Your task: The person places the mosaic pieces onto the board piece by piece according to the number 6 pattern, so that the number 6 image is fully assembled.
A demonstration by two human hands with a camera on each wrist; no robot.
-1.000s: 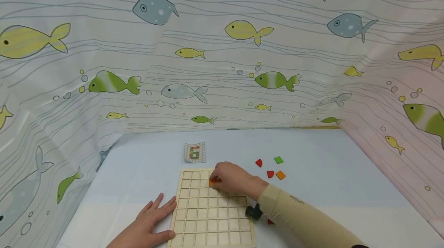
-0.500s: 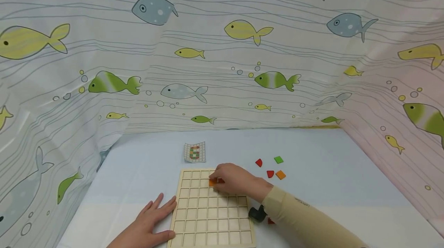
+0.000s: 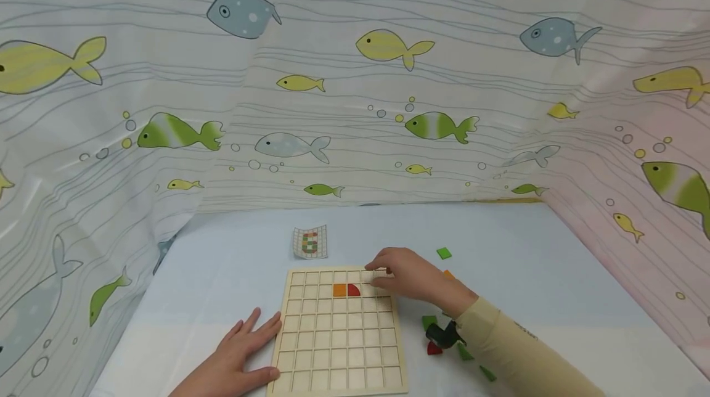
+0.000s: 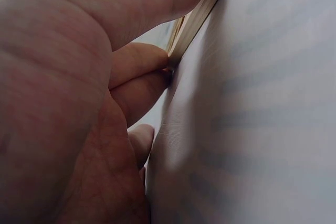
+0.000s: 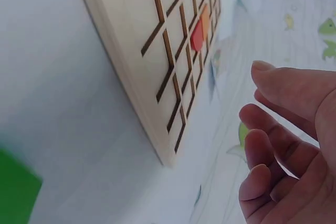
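Observation:
A wooden grid board [image 3: 338, 341] lies in front of me. In its second row sit an orange square tile [image 3: 339, 290] and, right beside it, a red quarter-round tile [image 3: 354, 290]. My left hand [image 3: 241, 351] rests at the board's left edge, fingers spread, with thumb and fingertips against its side. Over the far right corner of the board is my right hand [image 3: 407, 274], fingers loosely bent, thumb apart from them. The right wrist view shows nothing between those fingers, and there the red tile [image 5: 197, 36] appears past them on the board.
Behind the board lies a small paper card [image 3: 310, 243] with a coloured grid pattern. Loose tiles lie right of the board: a green one [image 3: 444, 253], an orange one [image 3: 448, 274] partly behind the hand, a red one [image 3: 434, 348] and several more green. A fish-print curtain [image 3: 355, 107] surrounds the table.
My right hand has let go and moved right, away from the orange and red tiles, which are now uncovered. It now hides two loose red tiles. My left hand stays put.

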